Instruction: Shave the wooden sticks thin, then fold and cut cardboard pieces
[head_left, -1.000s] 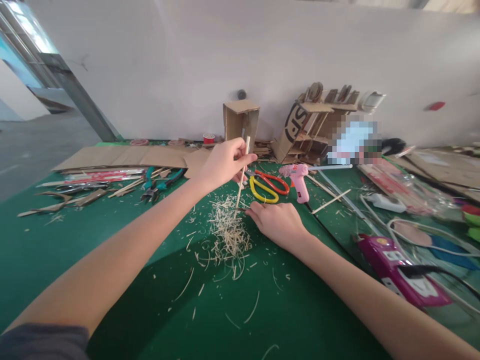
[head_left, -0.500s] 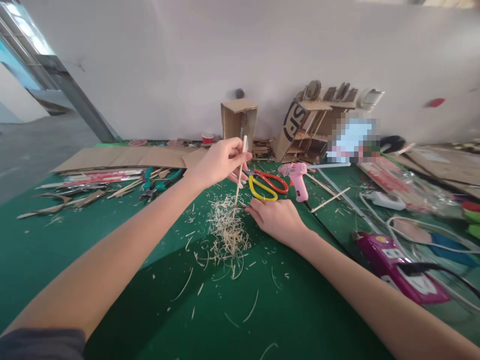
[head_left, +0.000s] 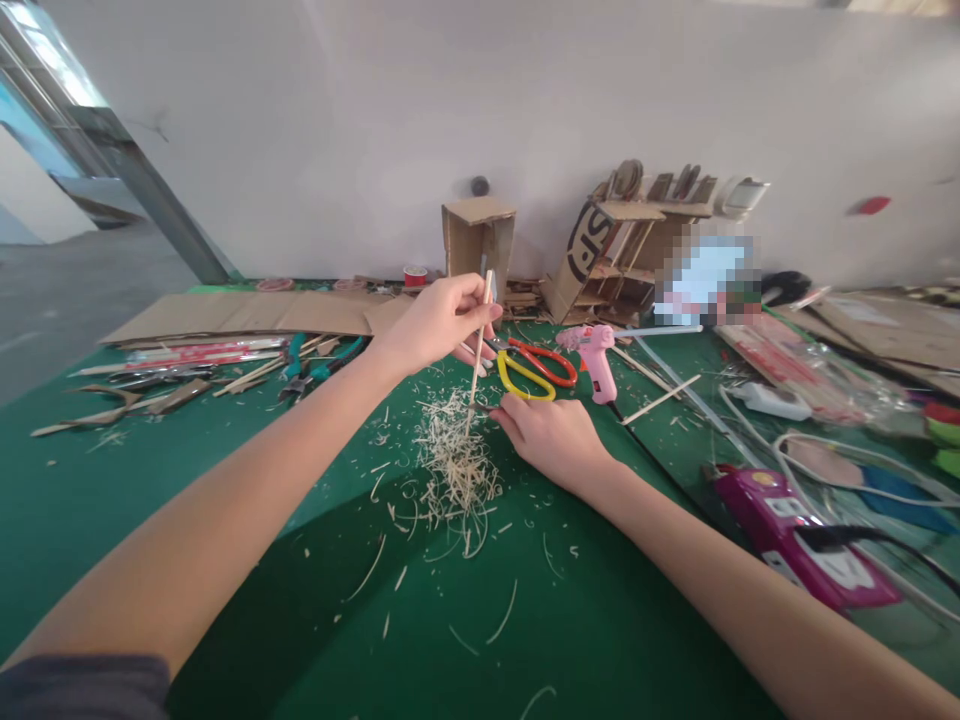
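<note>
From our left hand (head_left: 444, 318), pinching a wooden stick (head_left: 475, 374), shavings (head_left: 459, 470) lie at six o'clock; our right hand (head_left: 553, 440), at four o'clock, grips a dark, mostly hidden tool (head_left: 484, 407).

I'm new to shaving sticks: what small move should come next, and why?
Probably a short stroke of the thin dark tool along the stick: the left hand holds the stick slanting over the shavings, and the right hand has the tool at its lower part.
</note>
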